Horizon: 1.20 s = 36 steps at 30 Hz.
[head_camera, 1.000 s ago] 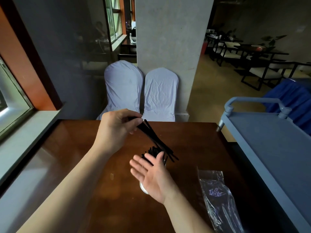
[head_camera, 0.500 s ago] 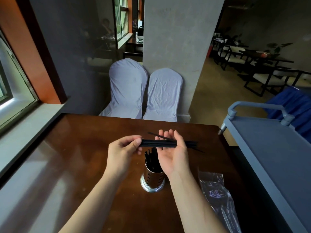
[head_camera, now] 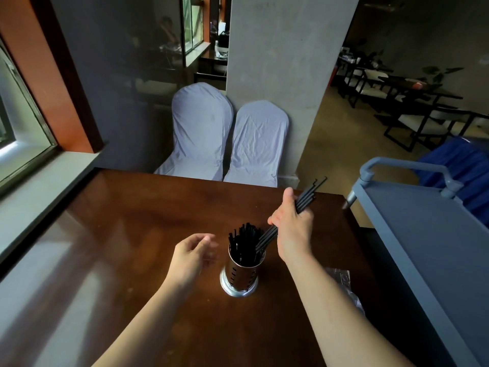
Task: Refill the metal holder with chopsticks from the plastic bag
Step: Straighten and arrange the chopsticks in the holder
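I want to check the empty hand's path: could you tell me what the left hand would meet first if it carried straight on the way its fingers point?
The left hand points right, toward the metal holder. It would likely meet the holder or its chopsticks first, though depth is unclear.

Restaurant dining room. Indicators: cloth-covered banquet chairs point(head_camera: 227, 133) at 12 o'clock; dining tables with black-framed chairs point(head_camera: 412, 102) at 2 o'clock; grey service cart point(head_camera: 423, 221) at 3 o'clock; wooden table point(head_camera: 132, 234).
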Available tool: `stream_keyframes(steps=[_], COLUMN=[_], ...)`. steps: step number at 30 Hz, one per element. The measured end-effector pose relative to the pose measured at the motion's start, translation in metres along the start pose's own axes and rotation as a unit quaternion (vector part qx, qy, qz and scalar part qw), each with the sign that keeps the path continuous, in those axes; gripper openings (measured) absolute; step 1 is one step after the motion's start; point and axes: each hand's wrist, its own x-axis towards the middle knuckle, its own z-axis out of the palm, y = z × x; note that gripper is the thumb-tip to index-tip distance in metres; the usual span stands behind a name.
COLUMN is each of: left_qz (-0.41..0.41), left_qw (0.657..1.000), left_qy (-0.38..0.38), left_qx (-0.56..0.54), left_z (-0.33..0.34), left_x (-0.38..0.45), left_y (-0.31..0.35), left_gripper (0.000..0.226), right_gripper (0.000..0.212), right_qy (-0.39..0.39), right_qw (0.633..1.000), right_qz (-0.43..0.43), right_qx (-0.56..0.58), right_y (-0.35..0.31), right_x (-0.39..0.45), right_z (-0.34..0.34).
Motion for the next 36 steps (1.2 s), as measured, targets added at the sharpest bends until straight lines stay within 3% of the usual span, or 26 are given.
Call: stream_keyframes(steps=[5,11,18,29,36], left_qz=[-0.009,-0.015,-0.014,-0.011,0.023], left_qw=[1.000,1.000,0.999,0.998,0.994], left_qy=[-0.002,0.004,0.010,-0.013,-0.012], left_qx=[0.018,0.027,0.028,0.053,0.104], left_z=[-0.007,-0.014,-0.019,-0.001,0.018], left_x=[0.000,0.003,0.005,0.018,0.031], left_y=[-0.012,-0.014,-0.012,-0.010,0.001], left_gripper=[0.023,0.023,0.023,0.024,0.021], right_gripper=[0.049,0.050,0.040,0.034,0.008], right_qy=[-0.098,-0.142,-0.165,-0.206,-0.240], right_qw=[0.982,0.958,0.947,0.929,0.929], right_qz=[-0.045,0.013,0.070,0.107,0.079], right_qx=[-0.154,-0.250,-0.266,-0.288,-0.269], right_y=[0.029,0.078,0.111,0.108,0.089], right_x=[0.002,-0.004,-0.009,0.006,0.013], right_z=[0.001,-0.003,-0.003,-0.007,-0.013])
